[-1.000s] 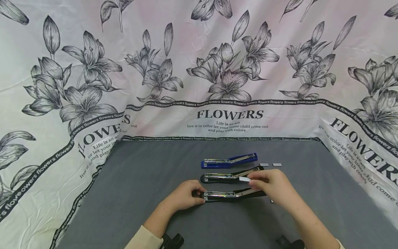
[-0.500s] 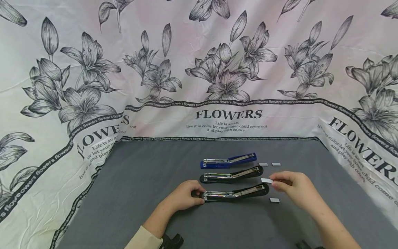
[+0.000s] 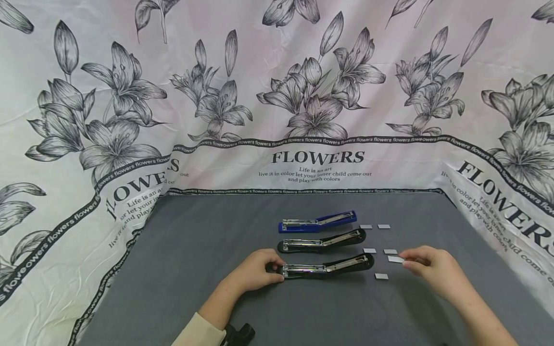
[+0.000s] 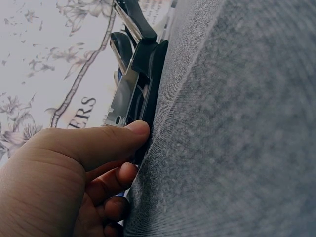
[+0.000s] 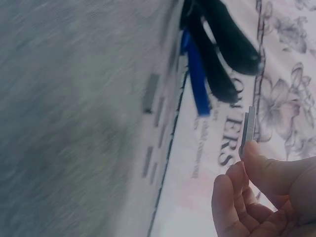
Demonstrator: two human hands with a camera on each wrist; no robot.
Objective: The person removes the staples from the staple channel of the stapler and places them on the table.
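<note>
At the left end of the nearest black stapler, my left hand pinches it between thumb and fingers. That stapler lies opened out, its metal magazine facing up. In the left wrist view, the thumb presses on the end of its dark base. My right hand pinches a small pale staple strip to the right of the staplers. In the right wrist view the strip stands up from between thumb and fingers. A loose staple strip lies beside the nearest stapler's right end.
Behind it lie another opened black stapler and a blue stapler. More staple strips lie in pairs to their right, one strip by the blue stapler and another by the middle one. A flower-print cloth walls the grey table.
My right hand has moved right with the staple strip, from over the black staplers to beyond their right ends, uncovering strips on the table. My left hand has kept its place.
</note>
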